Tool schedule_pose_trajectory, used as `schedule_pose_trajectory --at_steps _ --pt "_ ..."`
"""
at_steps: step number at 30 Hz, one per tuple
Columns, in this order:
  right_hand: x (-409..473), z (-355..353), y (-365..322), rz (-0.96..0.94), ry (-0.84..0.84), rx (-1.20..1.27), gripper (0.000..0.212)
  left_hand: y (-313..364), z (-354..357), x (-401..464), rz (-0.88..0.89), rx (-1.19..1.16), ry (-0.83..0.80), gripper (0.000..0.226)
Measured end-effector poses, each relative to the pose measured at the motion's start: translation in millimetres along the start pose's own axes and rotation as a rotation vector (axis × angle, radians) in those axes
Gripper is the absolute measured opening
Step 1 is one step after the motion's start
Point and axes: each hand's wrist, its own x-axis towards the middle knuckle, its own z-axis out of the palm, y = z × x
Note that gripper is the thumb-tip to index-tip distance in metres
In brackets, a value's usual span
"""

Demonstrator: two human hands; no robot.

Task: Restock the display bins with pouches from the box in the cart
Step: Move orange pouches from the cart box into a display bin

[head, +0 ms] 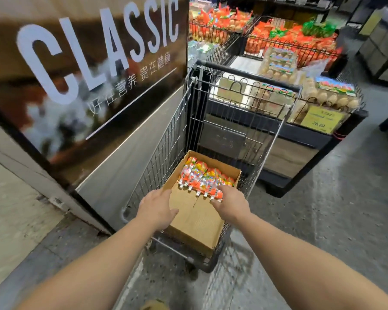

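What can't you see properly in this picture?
- Head view: right hand covers part of the pouches, so their count and its grip are unclear.
- Left hand hides part of the box floor.
- Yellow price sign: print too small.
- Cart wheels: hidden beneath it.

An open brown cardboard box [195, 220] sits in the wire cart [166, 153] at the frame's centre. Orange-and-red spouted pouches [202, 177] lie flat in a row at its far end, spouts toward the camera.

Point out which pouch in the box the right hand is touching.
The rightmost pouch in the row, at the row's near end: the right hand rests on it, while the other pouches lie untouched.
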Motion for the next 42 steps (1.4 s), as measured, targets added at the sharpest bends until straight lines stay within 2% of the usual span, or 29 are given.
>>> schedule_pose_trajectory --at_steps 4,9,16,20,26,30,34,37,39,42 --pt "53.6 9.1 -3.9 -0.022 -0.070 -0.017 0.060 -5.6 0.9 48.6 -0.058 -0.050 -0.037 0.063" --pt "108.8 12.2 0.6 0.074 -0.150 0.024 0.060 -9.2 4.0 113.1 -0.099 -0.158 -0.108 0.052" --pt "194.7 28.6 -5.3 0.165 -0.237 0.087 0.057 -20.2 29.1 185.6 -0.158 -0.226 -0.238 0.055" --pt "249.0 57.6 -11.7 0.164 -0.325 0.148 0.053 -25.1 58.7 210.5 -0.222 -0.258 -0.307 0.073" --pt "343.1 122.9 -11.6 0.193 -0.443 0.282 0.053 -18.4 111.0 251.7 -0.356 -0.387 -0.308 0.067" --pt "389.8 173.7 -6.3 0.261 -0.420 0.354 0.055 -24.3 154.3 277.2 -0.444 -0.428 -0.313 0.063" --pt "423.3 215.2 -7.8 0.420 -0.299 0.520 0.030 -33.5 195.9 290.6 -0.511 -0.480 -0.305 0.066" --pt "434.7 231.7 -7.4 0.454 -0.205 0.587 0.022 -39.8 208.7 295.1 -0.540 -0.514 -0.302 0.068" --pt "431.3 234.1 -2.1 0.464 -0.243 0.723 0.019 -43.0 209.5 297.5 -0.579 -0.550 -0.305 0.067" --pt "412.0 218.6 13.7 0.465 -0.438 0.869 0.016 -42.3 200.4 305.9 -0.641 -0.687 -0.256 0.066"
